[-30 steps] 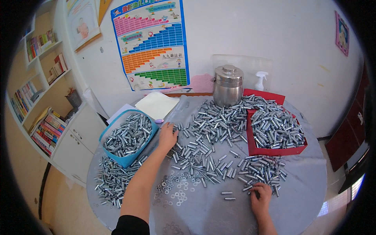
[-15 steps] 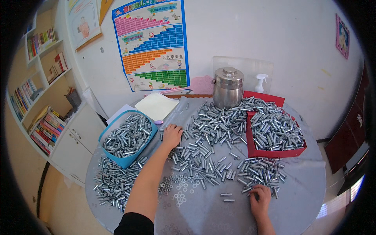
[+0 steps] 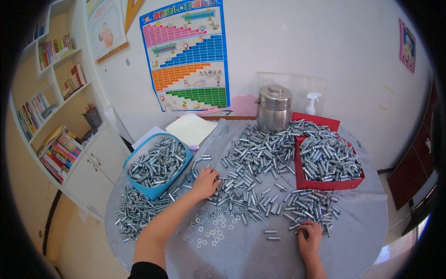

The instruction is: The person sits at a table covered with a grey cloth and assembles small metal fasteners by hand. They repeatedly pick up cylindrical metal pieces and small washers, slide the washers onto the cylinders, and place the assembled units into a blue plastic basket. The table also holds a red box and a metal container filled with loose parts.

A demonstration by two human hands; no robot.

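My left hand [image 3: 206, 182] reaches across the round grey table [image 3: 362, 232] and rests, fingers curled, on the big scatter of short silver metal sleeves [image 3: 253, 160] near its left end. Whether it grips one is hidden. My right hand [image 3: 310, 235] lies low at the near right, fingertips touching the near edge of a smaller heap of sleeves [image 3: 310, 208]. A loose patch of small flat washers [image 3: 211, 230] lies between my two arms. Two single sleeves [image 3: 272, 234] lie just left of my right hand.
A blue bin [image 3: 156, 163] full of sleeves stands left, with more sleeves [image 3: 134, 211] spilled before it. A red tray [image 3: 329, 160] of sleeves stands right. At the back are a steel canister [image 3: 274, 108], a spray bottle [image 3: 312, 103] and papers [image 3: 190, 129]. A bookshelf and white cabinet stand left.
My left hand has drawn back toward me, from beside the blue bin's rim down into the near left part of the sleeve scatter. My right hand has barely shifted.
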